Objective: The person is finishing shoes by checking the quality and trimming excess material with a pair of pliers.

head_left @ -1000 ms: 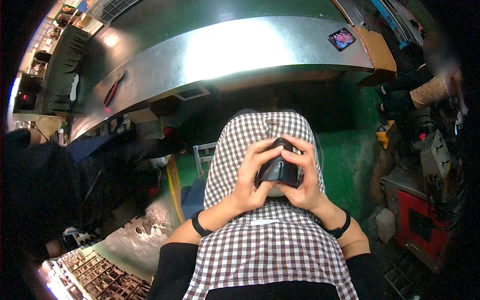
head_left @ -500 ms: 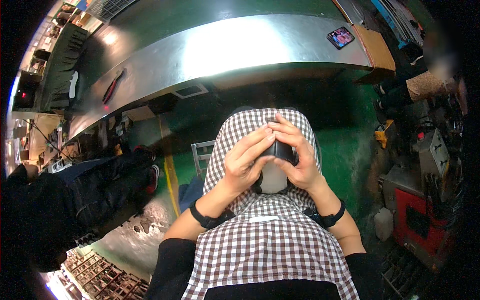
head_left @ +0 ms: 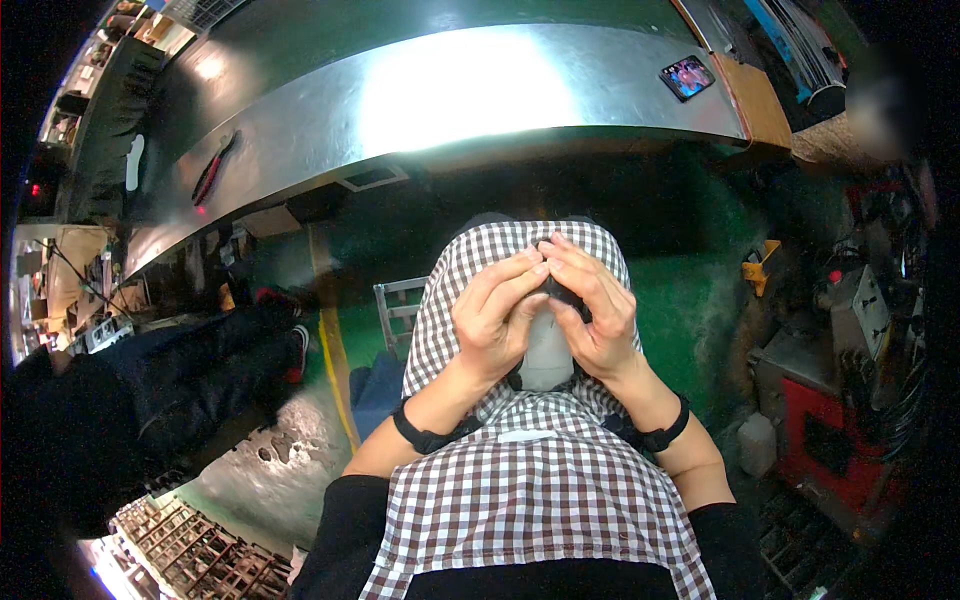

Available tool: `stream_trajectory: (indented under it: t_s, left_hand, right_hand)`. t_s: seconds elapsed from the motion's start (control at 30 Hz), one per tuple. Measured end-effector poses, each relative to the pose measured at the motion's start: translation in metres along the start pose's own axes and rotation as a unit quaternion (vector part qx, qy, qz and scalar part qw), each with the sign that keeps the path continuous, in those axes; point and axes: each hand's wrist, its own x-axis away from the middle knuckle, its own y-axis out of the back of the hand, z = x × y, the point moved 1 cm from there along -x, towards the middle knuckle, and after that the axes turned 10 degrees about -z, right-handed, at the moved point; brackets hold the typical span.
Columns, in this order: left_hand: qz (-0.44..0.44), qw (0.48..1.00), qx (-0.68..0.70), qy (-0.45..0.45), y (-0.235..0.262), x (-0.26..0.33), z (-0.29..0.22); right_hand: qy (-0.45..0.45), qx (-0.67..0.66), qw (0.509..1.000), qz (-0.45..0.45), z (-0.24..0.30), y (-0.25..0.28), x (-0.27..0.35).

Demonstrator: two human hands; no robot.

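Above my lap, my left hand (head_left: 492, 315) and my right hand (head_left: 602, 318) are cupped together, fingertips meeting at the top. Between them they grip a dark black piece (head_left: 565, 294), mostly hidden by my fingers; its exact kind cannot be told. Both thumbs point inward over it. Below the thumbs, a pale grey rounded form (head_left: 545, 352) shows between my wrists, against the checked apron (head_left: 520, 480). Whether the black piece is joined to the pale form is hidden.
Ahead runs a metal workbench (head_left: 310, 120) with red-handled pliers (head_left: 214, 170) at left and a phone (head_left: 687, 77) at right. Another person's dark-clothed legs (head_left: 210, 375) are at left. A red and grey machine (head_left: 825, 420) stands at right, a wooden rack (head_left: 200, 550) lower left.
My thumbs have closed farther over the black piece, so less of it shows. My hands stay over my lap, and the view has shifted slightly.
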Motion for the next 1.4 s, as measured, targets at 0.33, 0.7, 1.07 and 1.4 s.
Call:
stream_trajectory:
  t_s: [0.33, 0.7, 1.07, 1.4]
  left_hand:
    - [0.139, 0.94, 0.202, 0.238, -0.005, 0.014, 0.006]
    - [0.026, 0.929, 0.183, 0.321, -0.027, 0.022, 0.011]
    - [0.109, 0.89, 0.251, 0.365, -0.016, 0.027, 0.012]
    - [0.213, 0.939, 0.265, 0.06, 0.037, 0.042, -0.045]
  right_hand:
    - [0.012, 0.048, 0.997, 0.056, 0.005, 0.006, -0.021]
    - [0.138, 0.08, 0.987, -0.017, -0.027, -0.011, -0.023]
    - [0.184, 0.066, 0.98, -0.031, -0.016, 0.003, -0.007]
    - [-0.015, -0.149, 0.989, 0.001, 0.042, 0.026, 0.072]
